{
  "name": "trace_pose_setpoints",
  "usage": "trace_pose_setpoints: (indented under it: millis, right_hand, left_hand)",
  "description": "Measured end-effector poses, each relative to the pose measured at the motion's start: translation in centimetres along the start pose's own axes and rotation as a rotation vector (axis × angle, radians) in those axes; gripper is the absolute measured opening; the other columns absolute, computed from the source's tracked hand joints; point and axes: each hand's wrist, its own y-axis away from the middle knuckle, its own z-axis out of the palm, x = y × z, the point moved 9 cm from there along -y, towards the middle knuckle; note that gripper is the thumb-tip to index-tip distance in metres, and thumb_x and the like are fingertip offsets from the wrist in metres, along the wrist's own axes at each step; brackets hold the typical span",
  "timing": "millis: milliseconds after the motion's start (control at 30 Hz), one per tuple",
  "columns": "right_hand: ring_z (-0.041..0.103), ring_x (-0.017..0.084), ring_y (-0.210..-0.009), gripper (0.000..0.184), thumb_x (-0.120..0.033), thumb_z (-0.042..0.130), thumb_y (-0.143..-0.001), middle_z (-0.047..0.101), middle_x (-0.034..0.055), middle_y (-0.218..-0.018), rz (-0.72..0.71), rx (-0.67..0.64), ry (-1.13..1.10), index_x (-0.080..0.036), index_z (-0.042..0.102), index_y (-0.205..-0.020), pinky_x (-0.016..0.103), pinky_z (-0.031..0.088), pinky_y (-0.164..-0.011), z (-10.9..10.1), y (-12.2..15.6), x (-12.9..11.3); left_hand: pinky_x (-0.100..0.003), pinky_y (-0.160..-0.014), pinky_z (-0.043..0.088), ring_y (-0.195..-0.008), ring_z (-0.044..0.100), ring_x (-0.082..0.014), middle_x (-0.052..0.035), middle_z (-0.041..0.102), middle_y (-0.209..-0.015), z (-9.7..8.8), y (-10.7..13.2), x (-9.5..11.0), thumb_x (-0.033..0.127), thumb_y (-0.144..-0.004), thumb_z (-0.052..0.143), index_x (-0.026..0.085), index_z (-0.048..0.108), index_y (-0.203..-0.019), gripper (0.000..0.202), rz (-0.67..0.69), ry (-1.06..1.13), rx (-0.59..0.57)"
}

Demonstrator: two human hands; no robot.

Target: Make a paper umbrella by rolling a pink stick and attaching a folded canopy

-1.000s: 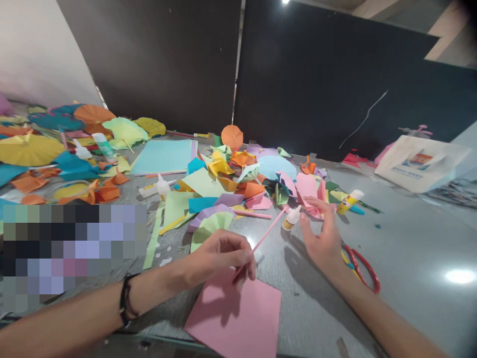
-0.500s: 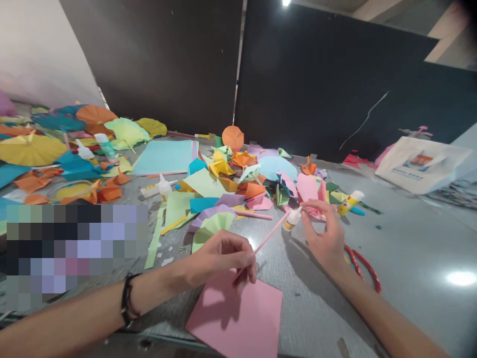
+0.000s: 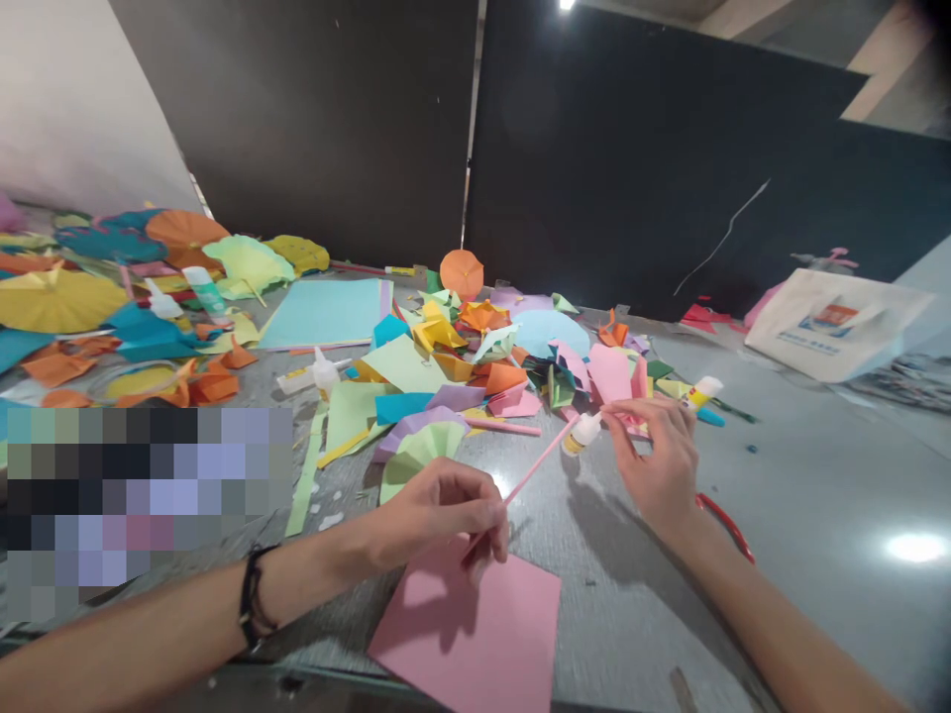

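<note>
A thin pink rolled-paper stick [image 3: 542,461] is pinched between the thumb and fingers of my left hand [image 3: 457,510], slanting up to the right. Its far end reaches close to a small white glue bottle [image 3: 581,434]; whether they touch I cannot tell. The thumb and fingertips of my right hand [image 3: 655,456] close on the bottle's narrow tip, and the bottle leans toward that hand. Under my left hand lies a square pink paper sheet [image 3: 505,634]. Partly hidden by my right wrist are red curved handles [image 3: 724,525].
Behind the hands spreads a heap of coloured paper pieces [image 3: 416,364]. A pale green paper fan [image 3: 423,458] lies by my left hand. Another glue bottle [image 3: 325,374] and a glue stick [image 3: 702,393] stand nearby. A white bag [image 3: 832,327] sits far right, before dark panels.
My right hand has shifted slightly right and up, its fingers still at the glue bottle's tip, and covers more of the red handles. My left hand keeps its hold on the pink stick.
</note>
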Motion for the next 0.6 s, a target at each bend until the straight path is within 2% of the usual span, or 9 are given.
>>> trace_pose_setpoints:
  millis: [300, 600]
  right_hand:
    - [0.068, 0.024, -0.087, 0.009, -0.017, 0.060, -0.100, 0.074, 0.0039, -0.092, -0.006, -0.050, -0.077, -0.025, 0.063, -0.103, 0.042, 0.053, -0.082, 0.62, 0.01, -0.13]
    - [0.069, 0.026, -0.094, 0.016, -0.016, 0.061, -0.099, 0.074, 0.0064, -0.099, 0.016, -0.019, -0.128, -0.025, 0.063, -0.112, 0.045, 0.055, -0.087, -0.23, -0.29, -0.66]
  left_hand:
    - [-0.022, -0.053, 0.049, -0.054, 0.063, -0.0111, -0.0077, 0.072, -0.072, 0.10, -0.06, 0.11, 0.045, -0.092, 0.076, 0.012, 0.073, -0.072, 0.039, 0.003, 0.002, -0.002]
    - [-0.021, -0.051, 0.049, -0.055, 0.063, -0.0121, -0.0070, 0.070, -0.069, 0.11, 0.02, 0.06, 0.048, -0.090, 0.077, 0.012, 0.074, -0.073, 0.040, -0.010, 0.004, 0.009]
